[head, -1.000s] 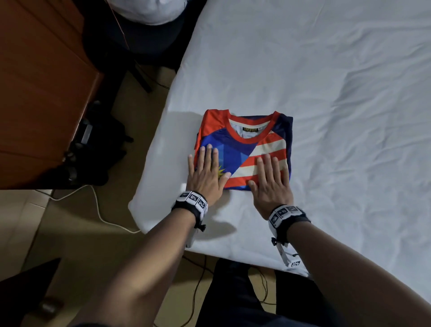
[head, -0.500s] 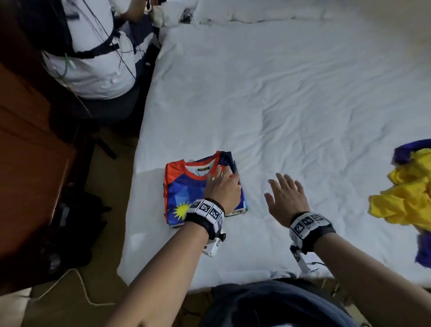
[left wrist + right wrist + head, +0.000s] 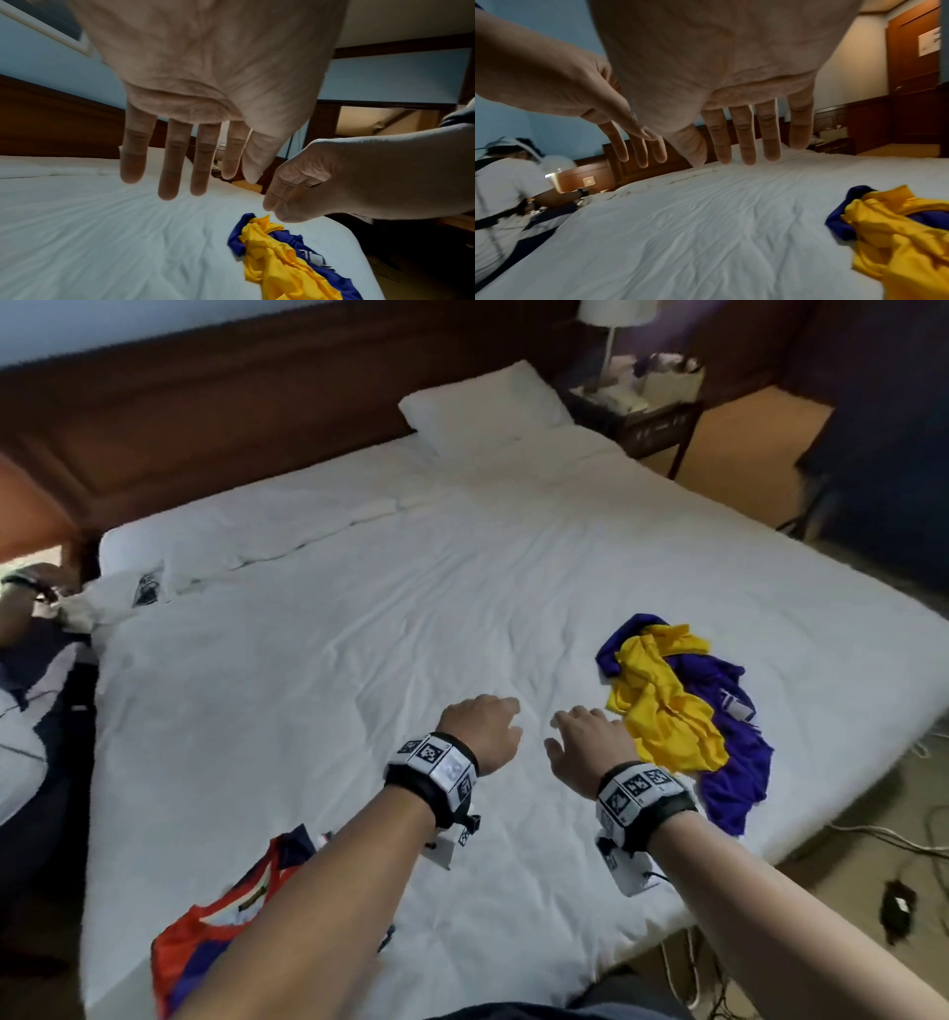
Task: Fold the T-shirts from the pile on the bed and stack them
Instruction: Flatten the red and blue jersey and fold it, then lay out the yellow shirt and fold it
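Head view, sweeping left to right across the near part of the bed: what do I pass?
Folded red and blue T-shirt → left hand → right hand → crumpled yellow T-shirt → purple T-shirt, all on the white bed.

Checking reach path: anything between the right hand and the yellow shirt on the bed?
Only bare white sheet lies between the right hand and the yellow shirt, shown in the head and right wrist views.

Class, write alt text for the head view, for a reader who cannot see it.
Two open hands, left and right, reach over a white bed toward a crumpled yellow and purple shirt pile. A folded red and blue shirt lies near the bed's close edge.
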`<control>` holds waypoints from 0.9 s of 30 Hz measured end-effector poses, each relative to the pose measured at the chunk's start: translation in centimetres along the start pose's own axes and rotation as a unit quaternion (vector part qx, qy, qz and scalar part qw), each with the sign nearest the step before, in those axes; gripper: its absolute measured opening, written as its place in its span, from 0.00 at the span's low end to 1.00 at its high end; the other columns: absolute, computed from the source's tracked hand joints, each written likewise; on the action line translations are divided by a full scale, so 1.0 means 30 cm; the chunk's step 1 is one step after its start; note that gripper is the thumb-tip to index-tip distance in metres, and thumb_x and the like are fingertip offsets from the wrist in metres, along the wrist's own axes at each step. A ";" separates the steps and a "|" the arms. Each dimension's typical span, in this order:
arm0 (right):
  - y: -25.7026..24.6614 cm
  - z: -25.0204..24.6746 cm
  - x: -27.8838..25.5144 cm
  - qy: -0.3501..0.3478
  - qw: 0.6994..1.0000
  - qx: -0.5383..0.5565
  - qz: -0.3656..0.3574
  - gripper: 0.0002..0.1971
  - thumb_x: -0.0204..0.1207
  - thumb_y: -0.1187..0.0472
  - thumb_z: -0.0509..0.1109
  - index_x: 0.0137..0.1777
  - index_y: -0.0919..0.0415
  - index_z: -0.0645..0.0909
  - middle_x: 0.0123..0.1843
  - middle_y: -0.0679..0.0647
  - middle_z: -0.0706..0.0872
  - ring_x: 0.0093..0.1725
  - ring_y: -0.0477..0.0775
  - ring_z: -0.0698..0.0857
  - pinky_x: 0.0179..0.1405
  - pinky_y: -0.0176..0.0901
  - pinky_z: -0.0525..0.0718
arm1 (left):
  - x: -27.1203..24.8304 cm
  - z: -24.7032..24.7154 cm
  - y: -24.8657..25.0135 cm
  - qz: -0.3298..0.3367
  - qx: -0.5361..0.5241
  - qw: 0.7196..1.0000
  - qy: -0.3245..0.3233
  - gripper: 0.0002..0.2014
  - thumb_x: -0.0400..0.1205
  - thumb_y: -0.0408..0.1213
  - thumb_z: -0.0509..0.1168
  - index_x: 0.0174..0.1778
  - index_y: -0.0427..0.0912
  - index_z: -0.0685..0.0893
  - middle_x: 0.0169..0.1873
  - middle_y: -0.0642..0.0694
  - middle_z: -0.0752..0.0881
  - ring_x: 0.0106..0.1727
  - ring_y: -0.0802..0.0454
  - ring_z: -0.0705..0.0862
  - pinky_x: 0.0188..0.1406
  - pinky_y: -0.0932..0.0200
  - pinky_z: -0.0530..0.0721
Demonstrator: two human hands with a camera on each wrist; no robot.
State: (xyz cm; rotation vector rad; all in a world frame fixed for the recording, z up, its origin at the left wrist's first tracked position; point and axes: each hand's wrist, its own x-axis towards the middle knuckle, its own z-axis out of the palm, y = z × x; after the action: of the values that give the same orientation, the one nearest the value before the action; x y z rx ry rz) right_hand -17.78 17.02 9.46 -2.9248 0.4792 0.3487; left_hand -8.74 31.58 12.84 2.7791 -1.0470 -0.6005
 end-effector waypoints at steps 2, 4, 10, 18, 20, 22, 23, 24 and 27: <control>0.145 -0.029 0.046 0.006 1.000 0.003 0.019 0.19 0.86 0.46 0.58 0.71 0.54 0.78 0.68 0.54 0.82 0.69 0.61 0.79 0.63 0.54 0.79 | 0.120 -0.017 0.131 0.020 0.014 1.000 -0.012 0.21 0.90 0.49 0.57 0.79 0.51 0.75 0.73 0.44 0.82 0.70 0.41 0.82 0.67 0.46 0.80; 0.293 -0.049 0.101 -0.002 1.000 0.004 0.028 0.19 0.87 0.47 0.58 0.70 0.55 0.78 0.67 0.55 0.82 0.68 0.61 0.79 0.61 0.54 0.78 | 0.240 -0.021 0.252 0.034 0.020 0.999 -0.024 0.22 0.89 0.49 0.57 0.79 0.51 0.75 0.72 0.44 0.82 0.69 0.40 0.83 0.67 0.46 0.80; 0.702 -0.021 0.251 -0.061 0.997 -0.004 0.042 0.14 0.87 0.49 0.60 0.61 0.57 0.80 0.64 0.57 0.83 0.66 0.64 0.80 0.59 0.54 0.78 | 0.588 0.039 0.555 0.049 0.004 0.996 -0.072 0.20 0.85 0.48 0.63 0.75 0.52 0.79 0.68 0.44 0.85 0.66 0.39 0.84 0.63 0.45 0.83; 1.103 0.227 0.479 -0.171 0.979 0.045 0.104 0.17 0.88 0.48 0.61 0.68 0.58 0.78 0.69 0.58 0.81 0.70 0.64 0.80 0.64 0.57 0.80 | 0.992 0.261 0.746 0.077 0.015 0.992 -0.096 0.17 0.86 0.42 0.64 0.71 0.53 0.81 0.65 0.45 0.85 0.64 0.40 0.85 0.58 0.45 0.84; 1.169 0.306 0.519 -0.208 0.965 0.080 0.135 0.18 0.88 0.50 0.62 0.70 0.60 0.76 0.71 0.60 0.80 0.71 0.65 0.79 0.64 0.57 0.82 | 1.065 0.335 0.761 0.091 0.030 0.990 -0.108 0.16 0.87 0.41 0.64 0.72 0.52 0.80 0.66 0.45 0.84 0.65 0.39 0.83 0.58 0.43 0.83; 1.211 0.384 0.545 -0.225 0.955 0.102 0.165 0.19 0.85 0.52 0.63 0.71 0.60 0.72 0.71 0.61 0.79 0.71 0.66 0.78 0.68 0.60 0.79 | 1.126 0.407 0.767 0.101 0.055 0.986 -0.123 0.17 0.88 0.39 0.62 0.73 0.50 0.78 0.66 0.43 0.81 0.65 0.37 0.82 0.56 0.42 0.83; 1.224 0.423 0.550 -0.225 0.952 0.105 0.179 0.22 0.83 0.53 0.64 0.73 0.59 0.69 0.71 0.60 0.80 0.72 0.65 0.78 0.71 0.62 0.76 | 1.150 0.440 0.768 0.104 0.069 0.983 -0.136 0.18 0.88 0.37 0.62 0.75 0.49 0.77 0.68 0.42 0.80 0.66 0.36 0.81 0.56 0.41 0.83; 1.236 0.464 0.551 -0.221 0.951 0.103 0.191 0.25 0.81 0.52 0.64 0.75 0.58 0.67 0.70 0.58 0.80 0.72 0.65 0.78 0.73 0.65 0.71 | 1.173 0.472 0.769 0.103 0.083 0.979 -0.155 0.21 0.87 0.35 0.62 0.78 0.49 0.74 0.72 0.41 0.77 0.68 0.35 0.80 0.58 0.40 0.82; 1.246 0.537 0.532 -0.207 0.955 0.088 0.193 0.21 0.79 0.54 0.64 0.70 0.56 0.69 0.66 0.55 0.82 0.70 0.62 0.78 0.76 0.70 0.63 | 1.231 0.552 0.769 0.103 0.137 0.961 -0.218 0.40 0.83 0.31 0.69 0.88 0.50 0.56 0.88 0.39 0.55 0.79 0.31 0.69 0.71 0.32 0.76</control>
State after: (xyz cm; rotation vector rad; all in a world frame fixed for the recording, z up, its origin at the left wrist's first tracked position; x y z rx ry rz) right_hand -18.71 -19.62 -14.39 -2.4740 0.9523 0.8933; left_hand -4.19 -9.44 -8.77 2.7680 -1.5919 -1.1516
